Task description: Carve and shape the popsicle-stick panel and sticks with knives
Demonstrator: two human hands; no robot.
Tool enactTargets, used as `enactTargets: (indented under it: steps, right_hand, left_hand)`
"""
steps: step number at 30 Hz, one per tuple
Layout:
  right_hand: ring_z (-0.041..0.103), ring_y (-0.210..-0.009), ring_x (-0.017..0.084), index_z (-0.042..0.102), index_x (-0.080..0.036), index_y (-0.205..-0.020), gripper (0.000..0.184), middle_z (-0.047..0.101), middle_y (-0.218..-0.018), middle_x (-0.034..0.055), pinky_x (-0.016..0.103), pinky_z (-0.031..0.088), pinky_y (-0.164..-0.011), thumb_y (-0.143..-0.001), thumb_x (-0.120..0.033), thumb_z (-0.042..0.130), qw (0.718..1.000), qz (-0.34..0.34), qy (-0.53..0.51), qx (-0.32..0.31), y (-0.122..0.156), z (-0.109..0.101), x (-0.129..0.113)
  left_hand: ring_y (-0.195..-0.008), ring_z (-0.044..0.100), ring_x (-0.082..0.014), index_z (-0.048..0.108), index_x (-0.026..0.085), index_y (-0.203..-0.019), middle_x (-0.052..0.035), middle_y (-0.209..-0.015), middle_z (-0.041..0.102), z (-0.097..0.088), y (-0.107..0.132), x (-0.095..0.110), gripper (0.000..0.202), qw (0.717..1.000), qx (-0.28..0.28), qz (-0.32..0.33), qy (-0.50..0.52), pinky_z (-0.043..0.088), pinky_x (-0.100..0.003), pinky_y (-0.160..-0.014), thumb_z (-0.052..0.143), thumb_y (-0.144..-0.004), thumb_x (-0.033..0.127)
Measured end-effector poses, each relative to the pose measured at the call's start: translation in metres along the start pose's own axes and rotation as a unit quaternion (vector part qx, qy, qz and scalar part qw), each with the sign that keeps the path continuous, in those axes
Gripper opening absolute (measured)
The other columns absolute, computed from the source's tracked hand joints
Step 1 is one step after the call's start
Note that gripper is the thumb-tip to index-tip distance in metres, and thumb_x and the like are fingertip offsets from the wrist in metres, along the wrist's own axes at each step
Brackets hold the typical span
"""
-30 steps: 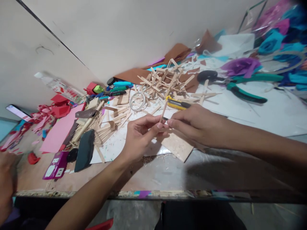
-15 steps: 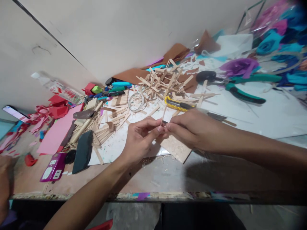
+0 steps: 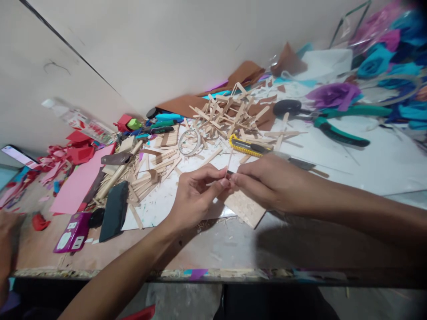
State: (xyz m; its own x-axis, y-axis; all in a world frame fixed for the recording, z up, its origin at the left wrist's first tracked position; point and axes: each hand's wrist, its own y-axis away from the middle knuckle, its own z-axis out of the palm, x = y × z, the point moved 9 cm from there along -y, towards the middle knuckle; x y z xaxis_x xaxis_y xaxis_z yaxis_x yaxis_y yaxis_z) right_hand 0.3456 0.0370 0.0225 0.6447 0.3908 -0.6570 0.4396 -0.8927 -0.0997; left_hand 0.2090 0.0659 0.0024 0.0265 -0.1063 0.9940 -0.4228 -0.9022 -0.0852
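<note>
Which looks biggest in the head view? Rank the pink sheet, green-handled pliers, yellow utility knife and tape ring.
1. Pink sheet, about level with the green-handled pliers; the pliers lie farther off, so I won't rank those two.
2. Yellow utility knife.
3. Tape ring.

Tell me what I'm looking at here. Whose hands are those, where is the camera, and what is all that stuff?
The camera sits on a person's head and looks down, so you see that person's own two arms reaching out. The left hand and the right hand meet in the middle and pinch a thin wooden stick between their fingers. Under them is a messy craft table. On it lie a heap of flat wooden sticks, a yellow cutter knife, green-handled pliers, a roll of tape, pink paper and a small wooden board. Paper flowers sit at the far right. At the left edge, another person's hand shows.
</note>
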Motion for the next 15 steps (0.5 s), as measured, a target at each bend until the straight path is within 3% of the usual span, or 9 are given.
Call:
enactTargets:
  steps: [15]
  right_hand:
    - [0.037, -0.053, 0.01, 0.05, -0.018, -0.065, 0.043, 0.046, -0.054, -0.0032, 0.031, 0.024, -0.06, -0.106, -0.033, 0.046, 1.0, -0.014, 0.021, -0.011, 0.0003, -0.0021, 0.0019]
  left_hand:
    - [-0.079, 0.072, -0.0088, 0.084, 0.022, -0.09, -0.002, -0.089, 0.075, 0.0009, -0.0002, 0.0067, 0.004, 0.998, -0.03, 0.033, -0.038, 0.059, -0.017, -0.074, 0.083, -0.088, 0.018]
